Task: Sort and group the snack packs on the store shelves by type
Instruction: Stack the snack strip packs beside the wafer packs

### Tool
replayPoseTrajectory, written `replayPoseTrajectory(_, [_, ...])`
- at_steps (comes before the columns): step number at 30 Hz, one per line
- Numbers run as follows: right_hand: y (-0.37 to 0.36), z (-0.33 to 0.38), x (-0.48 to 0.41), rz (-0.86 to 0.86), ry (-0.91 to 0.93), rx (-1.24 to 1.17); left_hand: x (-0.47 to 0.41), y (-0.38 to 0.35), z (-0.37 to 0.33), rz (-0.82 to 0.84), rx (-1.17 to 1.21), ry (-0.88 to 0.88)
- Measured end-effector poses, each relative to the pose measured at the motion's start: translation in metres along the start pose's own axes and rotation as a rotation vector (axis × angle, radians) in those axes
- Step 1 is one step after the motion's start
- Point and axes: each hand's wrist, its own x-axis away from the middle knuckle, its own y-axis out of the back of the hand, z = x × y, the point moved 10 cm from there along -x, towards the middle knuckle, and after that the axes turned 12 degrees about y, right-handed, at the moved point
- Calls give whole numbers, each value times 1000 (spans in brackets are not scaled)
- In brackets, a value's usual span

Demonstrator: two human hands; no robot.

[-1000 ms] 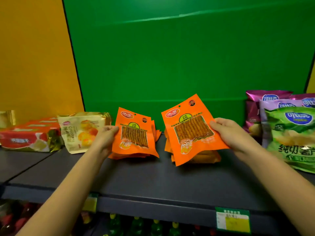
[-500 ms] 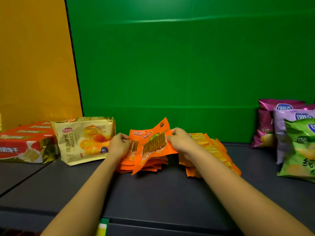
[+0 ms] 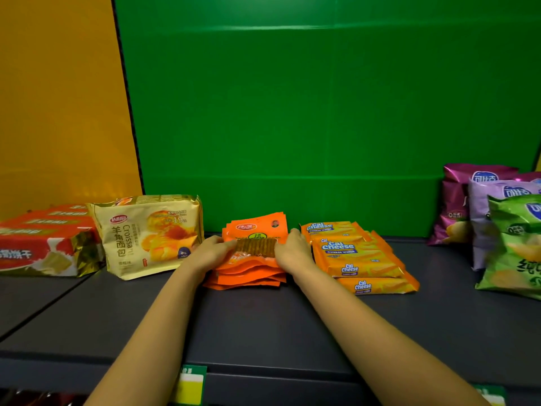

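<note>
Hands meet at the centre of the head view, the only view here. The left hand presses the nine o'clock edge of the orange snack stack, the right hand the three o'clock edge; fingers of both curl narrowly onto the top pack, whose window shows brown strips. Whether they pinch that pack or only steady it, I cannot tell.

The stack lies flat on the dark shelf, its lower packs fanned out unevenly. At three o'clock, just beside it, lie the Cal Cheese wafer packs; at nine o'clock a croissant bag leans, and chip bags stand well apart at the far right.

To finish well, squeeze both sides inward evenly and tap the near edges flush (foil packs likely slide), keeping clear of the wafers.
</note>
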Motion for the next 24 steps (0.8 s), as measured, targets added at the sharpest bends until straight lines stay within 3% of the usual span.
replayPoseTrajectory(5, [-26, -14, 4, 113, -44, -216, -3, -15, 5, 124, -5, 26])
replayPoseTrajectory(13, [-31, -18, 17, 75, -142, -528, 0, -20, 8, 270, 271, 84])
replayPoseTrajectory(18, [-27, -24, 22, -27, -195, -648, 0, -13, 20, 243, 332, 134])
replayPoseTrajectory(24, [-40, -10, 28, 108, -95, -538, 10, -7, 20, 124, 316, 109])
